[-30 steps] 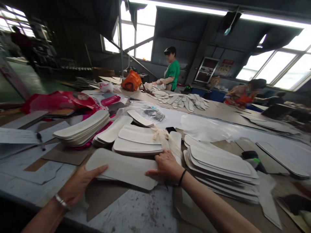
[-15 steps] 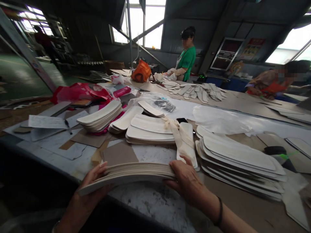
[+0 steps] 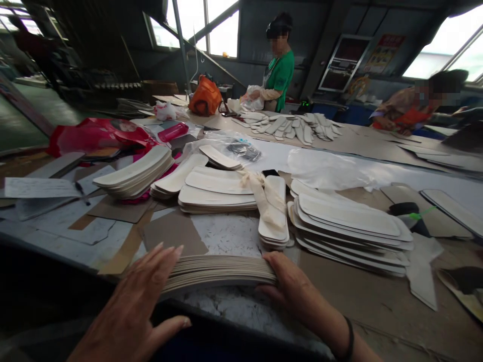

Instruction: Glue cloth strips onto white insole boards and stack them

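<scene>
A stack of thin curved pale panels [image 3: 222,269] stands on its long edge at the front of the table, layered edges showing. My right hand [image 3: 296,294] grips the stack's right end, thumb on the near face. At the other end my left hand [image 3: 139,306] is open, fingers stretched and thumb apart, its palm side against or close beside the panel ends. Just beyond lie a white panel pile [image 3: 219,193] and a smaller pile with a beige cloth strip [image 3: 269,206] over it. To the right sits a larger pile of white panels [image 3: 350,226].
Further left are another curved panel pile [image 3: 136,173], a written paper sheet [image 3: 41,187], a pen [image 3: 82,193] and a red plastic bag [image 3: 98,138]. An orange bag [image 3: 206,95] rests farther back. A person in green [image 3: 281,75] and another person [image 3: 407,110] stand across the table.
The panels, first lying flatter between both hands, were turned up on edge and drawn toward the table's front. My left hand has since loosened and spread its fingers; my right hand keeps its grip.
</scene>
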Demonstrator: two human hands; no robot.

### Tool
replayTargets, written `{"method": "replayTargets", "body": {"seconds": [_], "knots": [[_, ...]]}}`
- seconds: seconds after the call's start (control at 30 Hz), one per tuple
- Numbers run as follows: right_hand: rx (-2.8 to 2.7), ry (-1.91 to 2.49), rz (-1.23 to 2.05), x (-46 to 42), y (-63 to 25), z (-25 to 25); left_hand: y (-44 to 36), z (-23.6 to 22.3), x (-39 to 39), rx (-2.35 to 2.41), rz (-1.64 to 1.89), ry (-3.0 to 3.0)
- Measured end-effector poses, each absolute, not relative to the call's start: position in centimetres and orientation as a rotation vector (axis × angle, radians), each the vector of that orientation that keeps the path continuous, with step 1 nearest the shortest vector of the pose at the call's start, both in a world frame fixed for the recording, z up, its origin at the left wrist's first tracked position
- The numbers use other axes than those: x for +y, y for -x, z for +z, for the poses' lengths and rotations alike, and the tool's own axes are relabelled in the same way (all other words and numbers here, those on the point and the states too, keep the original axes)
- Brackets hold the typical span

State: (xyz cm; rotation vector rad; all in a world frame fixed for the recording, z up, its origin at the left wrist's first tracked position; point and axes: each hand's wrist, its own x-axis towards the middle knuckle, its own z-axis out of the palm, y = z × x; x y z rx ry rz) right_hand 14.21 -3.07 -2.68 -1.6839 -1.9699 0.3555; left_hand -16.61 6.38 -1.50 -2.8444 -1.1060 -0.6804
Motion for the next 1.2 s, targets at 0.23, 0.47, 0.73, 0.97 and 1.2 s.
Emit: {"method": "replayTargets", "body": {"seconds": [0.23,0.47,0.73,0.97,1.2], "knots": [[-1.748,1.632,0.052,-5.5,-14.0,-4.9,8.9,-1.5,7.3,-0.882,-0.277,2.864],[-1.422,1.671,-0.092,-10.0,-11.9,-6.8,9.6,-2.1,8.0,-0.86,-0.239,2.884],[-1.324,1.633,0.037,-9.4,-10.2,-6.8,9.7,-2.2,8.2,-0.84,-0.182,2.901],[-1.295,1.632,0.091,-9.0,-9.9,-6.3,9.7,-1.9,7.7,-0.847,-0.129,2.901],[-1.279,1.665,0.09,-9.4,-9.4,-6.2,9.7,-1.8,7.7,-0.865,-0.11,2.894]]}}
